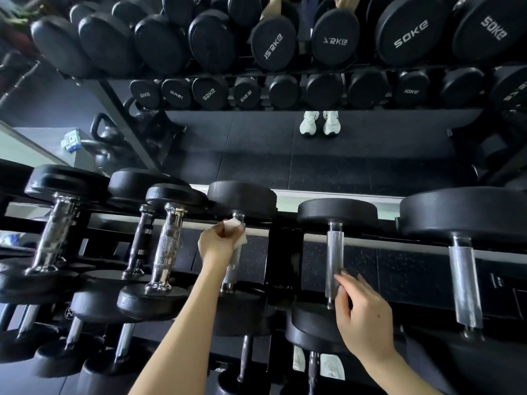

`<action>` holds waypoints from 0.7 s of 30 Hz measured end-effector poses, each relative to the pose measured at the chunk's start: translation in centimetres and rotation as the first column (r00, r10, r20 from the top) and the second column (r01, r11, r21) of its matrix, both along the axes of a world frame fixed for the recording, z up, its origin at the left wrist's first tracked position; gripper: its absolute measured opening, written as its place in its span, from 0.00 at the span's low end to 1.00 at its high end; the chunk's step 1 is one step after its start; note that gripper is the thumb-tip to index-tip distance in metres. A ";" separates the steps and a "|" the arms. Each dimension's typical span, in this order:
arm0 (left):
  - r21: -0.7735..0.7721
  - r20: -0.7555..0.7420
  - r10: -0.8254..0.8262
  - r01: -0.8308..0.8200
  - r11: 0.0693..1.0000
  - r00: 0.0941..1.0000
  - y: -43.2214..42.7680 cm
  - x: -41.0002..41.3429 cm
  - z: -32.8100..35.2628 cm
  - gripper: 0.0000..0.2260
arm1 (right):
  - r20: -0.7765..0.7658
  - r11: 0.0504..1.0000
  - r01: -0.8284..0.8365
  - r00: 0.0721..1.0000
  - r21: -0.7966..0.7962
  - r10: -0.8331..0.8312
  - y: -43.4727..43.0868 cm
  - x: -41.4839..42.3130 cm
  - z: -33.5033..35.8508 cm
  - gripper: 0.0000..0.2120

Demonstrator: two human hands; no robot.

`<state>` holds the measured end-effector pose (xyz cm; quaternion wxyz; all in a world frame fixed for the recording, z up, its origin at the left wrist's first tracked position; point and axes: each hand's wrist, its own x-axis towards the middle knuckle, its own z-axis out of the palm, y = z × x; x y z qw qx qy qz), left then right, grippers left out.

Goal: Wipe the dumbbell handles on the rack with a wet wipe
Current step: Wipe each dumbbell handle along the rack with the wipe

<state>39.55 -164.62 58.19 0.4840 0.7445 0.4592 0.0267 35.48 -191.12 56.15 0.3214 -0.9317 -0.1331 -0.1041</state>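
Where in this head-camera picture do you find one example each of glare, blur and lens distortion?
Head view: glare streaks the chrome handle far left; head view: the top-left corner is smeared and the wet wipe in the left hand looks soft; head view: the wide lens fans the handles apart, stretching the far-right dumbbell.

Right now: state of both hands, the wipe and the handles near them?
left hand: grips wet wipe round middle handle
wet wipe: bunched, pressed on that handle's far end
middle handle: racked, far end covered by wipe
right hand: fairly straight fingers touch next handle
next handle: racked, bare, touched near its lower end
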 end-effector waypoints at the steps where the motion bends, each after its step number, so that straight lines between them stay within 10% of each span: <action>1: -0.017 0.027 0.020 -0.020 1.000 0.999 0.1 0.5 0.0 0.15 | -0.008 1.000 0.000 1.000 -0.003 0.000 0.0 0.0 0.0 0.18; 21: -0.095 0.065 0.131 -0.124 0.988 0.989 -1.5 -1.5 0.7 0.12 | -0.067 1.000 0.007 0.998 0.000 -0.007 -0.1 0.2 0.8 0.17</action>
